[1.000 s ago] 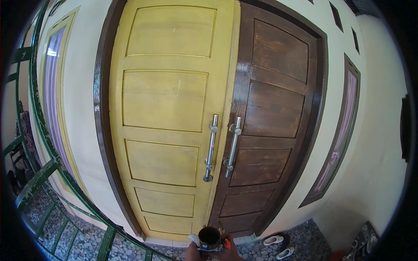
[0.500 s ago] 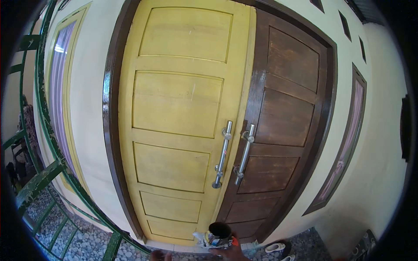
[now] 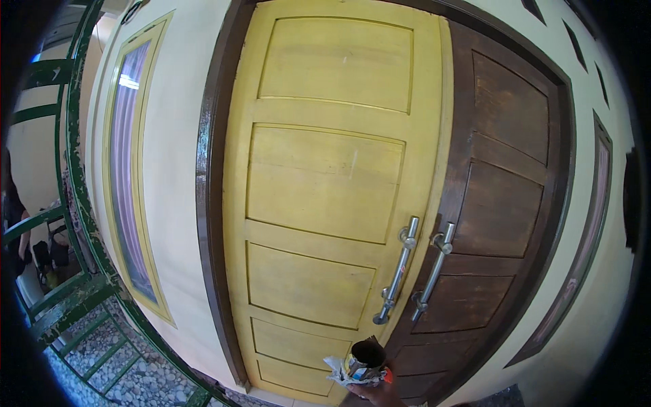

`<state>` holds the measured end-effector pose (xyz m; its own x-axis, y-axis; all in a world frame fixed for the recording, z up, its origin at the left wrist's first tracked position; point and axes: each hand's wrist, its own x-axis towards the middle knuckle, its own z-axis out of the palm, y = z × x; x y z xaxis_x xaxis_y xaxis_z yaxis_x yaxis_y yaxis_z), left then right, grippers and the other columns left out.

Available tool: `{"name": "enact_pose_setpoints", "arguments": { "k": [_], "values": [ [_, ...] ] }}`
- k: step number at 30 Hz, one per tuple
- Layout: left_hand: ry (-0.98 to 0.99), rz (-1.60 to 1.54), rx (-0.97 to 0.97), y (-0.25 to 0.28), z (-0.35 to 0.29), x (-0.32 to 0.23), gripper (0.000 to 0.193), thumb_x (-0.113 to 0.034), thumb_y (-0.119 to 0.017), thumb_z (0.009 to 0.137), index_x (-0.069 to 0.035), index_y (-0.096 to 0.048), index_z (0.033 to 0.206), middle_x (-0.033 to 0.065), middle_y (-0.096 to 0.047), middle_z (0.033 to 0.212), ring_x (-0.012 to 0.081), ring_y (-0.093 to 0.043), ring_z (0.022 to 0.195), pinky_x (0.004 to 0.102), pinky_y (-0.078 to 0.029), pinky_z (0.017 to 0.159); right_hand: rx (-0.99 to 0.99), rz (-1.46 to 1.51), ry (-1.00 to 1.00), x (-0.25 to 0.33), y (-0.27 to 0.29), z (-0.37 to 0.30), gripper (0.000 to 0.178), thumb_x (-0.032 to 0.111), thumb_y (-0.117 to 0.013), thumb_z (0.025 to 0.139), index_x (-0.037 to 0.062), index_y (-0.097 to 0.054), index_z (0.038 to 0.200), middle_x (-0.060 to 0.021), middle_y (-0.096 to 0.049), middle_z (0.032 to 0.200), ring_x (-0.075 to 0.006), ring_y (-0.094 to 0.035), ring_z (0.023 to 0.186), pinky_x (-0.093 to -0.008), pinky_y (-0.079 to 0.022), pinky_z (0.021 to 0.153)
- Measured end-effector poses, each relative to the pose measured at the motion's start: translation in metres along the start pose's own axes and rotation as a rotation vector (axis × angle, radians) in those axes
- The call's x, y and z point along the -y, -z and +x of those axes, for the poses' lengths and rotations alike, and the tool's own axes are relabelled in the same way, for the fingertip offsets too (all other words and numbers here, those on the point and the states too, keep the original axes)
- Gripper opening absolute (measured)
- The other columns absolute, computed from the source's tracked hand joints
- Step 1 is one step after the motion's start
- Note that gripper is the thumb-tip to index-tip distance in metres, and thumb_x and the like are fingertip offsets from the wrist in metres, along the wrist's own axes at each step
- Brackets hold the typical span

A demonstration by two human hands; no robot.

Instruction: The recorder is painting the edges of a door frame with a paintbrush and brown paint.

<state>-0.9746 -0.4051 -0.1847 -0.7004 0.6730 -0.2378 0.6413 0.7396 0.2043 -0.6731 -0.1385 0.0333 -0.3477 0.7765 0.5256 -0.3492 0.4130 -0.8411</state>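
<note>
The left hand had dropped from view, its fingers impossible to judge, leaving the right hand (image 3: 381, 395) alone gripping the can (image 3: 364, 359), near the yellow door (image 3: 325, 183).

Your left hand came away from can (image 3: 355, 365), then dropped out of sight. Your right hand (image 3: 381, 393) held it alone. You turned left, so yellow door (image 3: 322, 183) and brown door (image 3: 499, 210) slid right in your view. White shoes slipped out of sight. Person (image 3: 12, 203) in dark clothes showed up far left, past green rails (image 3: 76, 305).
</note>
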Motion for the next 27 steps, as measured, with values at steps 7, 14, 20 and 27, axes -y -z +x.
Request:
{"name": "enact_pose_setpoints", "arguments": {
  "k": [7,14,20,27],
  "values": [
    [-0.383,-0.566,0.456,-0.095,0.046,0.038,0.076,-0.064,-0.061,0.066,-0.001,-0.057,0.109,0.0222,-0.057,0.108,0.0349,-0.052,0.104,0.0432,-0.040,0.090,0.014,0.777,-0.351,0.019,-0.025,0.013,0.055,0.010,-0.076,0.069,0.0095,-0.046,0.116,-0.0085,-0.053,0.110,-0.0204,-0.055,0.099,-0.0343,-0.050,0.081],
    [-0.215,-0.493,0.333,-0.144,0.042,0.046,0.039,-0.037,-0.059,0.077,-0.003,-0.060,0.095,0.0214,-0.061,0.090,0.0362,-0.058,0.088,0.0473,-0.046,0.074,-0.012,-0.261,0.336,0.010,-0.042,0.017,0.051,0.020,-0.074,0.073,0.0076,-0.046,0.113,-0.0097,-0.054,0.107,-0.0212,-0.058,0.093,-0.0363,-0.052,0.078],
    [-0.383,-0.451,0.261,-0.140,0.056,0.056,0.036,-0.033,-0.059,0.076,-0.003,-0.059,0.096,0.0219,-0.061,0.090,0.0379,-0.057,0.087,0.0474,-0.046,0.073,-0.095,0.427,-0.064,-0.004,-0.035,0.001,0.048,0.017,-0.073,0.074,0.0093,-0.046,0.113,-0.0106,-0.053,0.109,-0.0215,-0.058,0.092,-0.0363,-0.051,0.075],
    [-0.400,-0.466,0.180,-0.137,0.072,0.078,0.036,-0.031,-0.060,0.076,-0.002,-0.059,0.097,0.0219,-0.061,0.088,0.0374,-0.058,0.087,0.0458,-0.046,0.073,-0.118,-0.386,0.276,0.003,-0.041,-0.001,0.049,0.018,-0.072,0.074,0.0079,-0.042,0.112,-0.0130,-0.050,0.109,-0.0217,-0.057,0.094,-0.0365,-0.050,0.078]
  ]
}}
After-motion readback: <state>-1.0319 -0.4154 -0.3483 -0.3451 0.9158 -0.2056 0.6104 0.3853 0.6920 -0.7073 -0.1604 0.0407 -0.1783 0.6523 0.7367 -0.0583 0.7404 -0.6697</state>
